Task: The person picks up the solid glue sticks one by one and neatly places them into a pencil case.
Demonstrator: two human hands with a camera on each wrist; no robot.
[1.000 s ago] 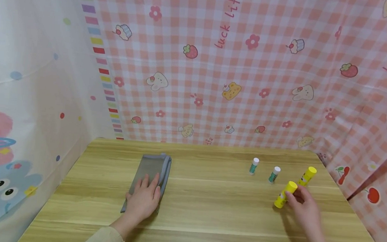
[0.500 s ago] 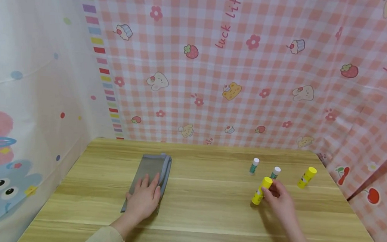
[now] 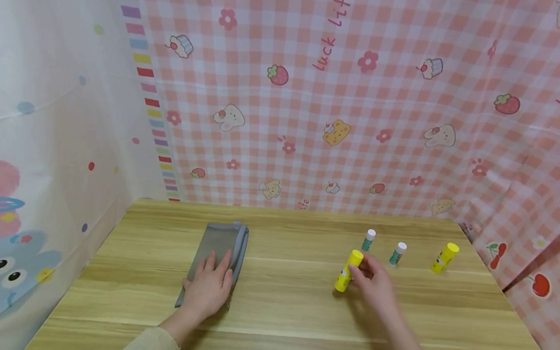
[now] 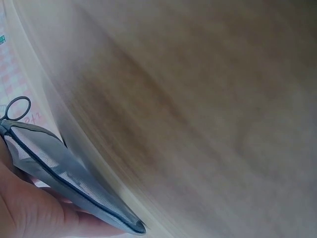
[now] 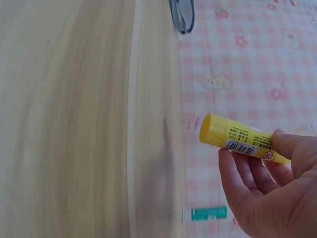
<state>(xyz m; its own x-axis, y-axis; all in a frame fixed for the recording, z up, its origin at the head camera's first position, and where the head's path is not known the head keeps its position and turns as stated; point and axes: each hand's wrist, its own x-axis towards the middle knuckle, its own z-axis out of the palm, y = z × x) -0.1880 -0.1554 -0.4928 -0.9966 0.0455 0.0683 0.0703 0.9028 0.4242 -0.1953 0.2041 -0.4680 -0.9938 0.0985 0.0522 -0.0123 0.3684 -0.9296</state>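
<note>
A yellow glue stick (image 3: pixel 345 277) stands nearly upright, close over the table, between the thumb and fingers of my right hand (image 3: pixel 378 290). In the right wrist view, its printed label and barcode face the camera on the yellow tube (image 5: pixel 242 139). My left hand (image 3: pixel 207 290) rests with fingers spread on a grey mesh zip pouch (image 3: pixel 218 237) lying flat at the left. The left wrist view shows the pouch's zipped edge (image 4: pixel 64 176) with a ring pull at one end; the hand covers its near part.
Two small green glue sticks with white caps, one (image 3: pixel 368 240) partly behind my right hand and another (image 3: pixel 398 254), stand at the back right. Farther right is a second yellow glue stick (image 3: pixel 445 258). A checked pink cloth (image 3: pixel 308 117) hangs behind the wooden table (image 3: pixel 280 316).
My right hand has carried the yellow glue stick left across the table, past the green glue sticks and toward the pouch. The left hand and pouch have stayed put.
</note>
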